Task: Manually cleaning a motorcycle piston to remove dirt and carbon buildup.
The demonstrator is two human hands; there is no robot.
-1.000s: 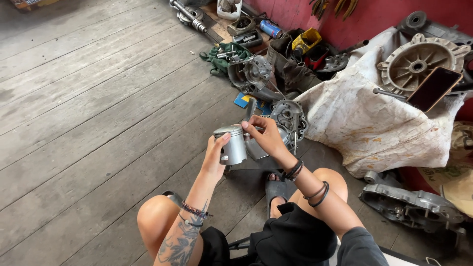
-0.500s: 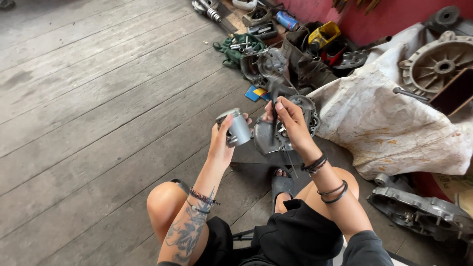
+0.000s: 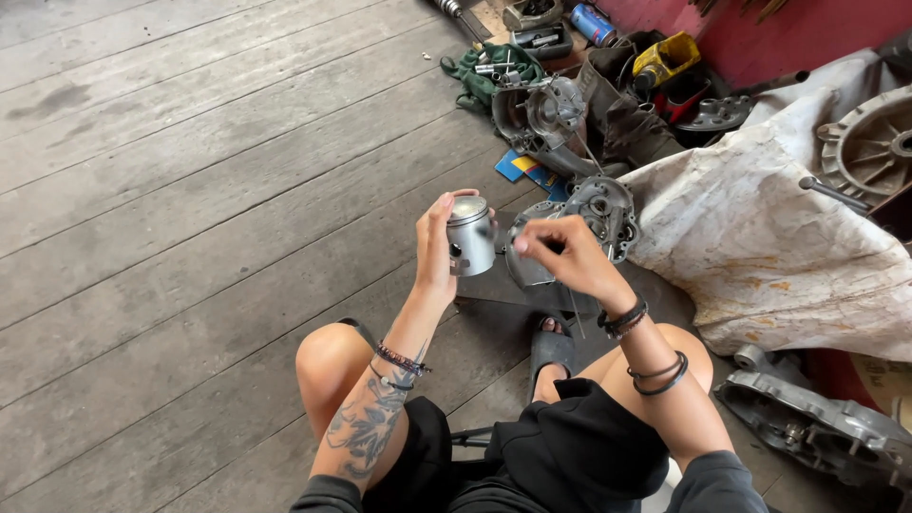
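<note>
The left hand (image 3: 439,249) is gripping the piston (image 3: 470,237) upright; the right hand (image 3: 562,255), fingers pinched, is nearing it. Holding it steady is helping.

Grey, weathered floorboards (image 3: 190,190) run slantwise across the whole room, worn and stained dark in patches, under even daylight. Along the far side there's a red wall (image 3: 760,38), with metal engine casings (image 3: 551,119), a green rag (image 3: 480,76), a yellow container (image 3: 665,57) and a blue can (image 3: 594,24) heaped before it. To the right, a stained white cloth (image 3: 760,247) lies crumpled over the boards.
</note>
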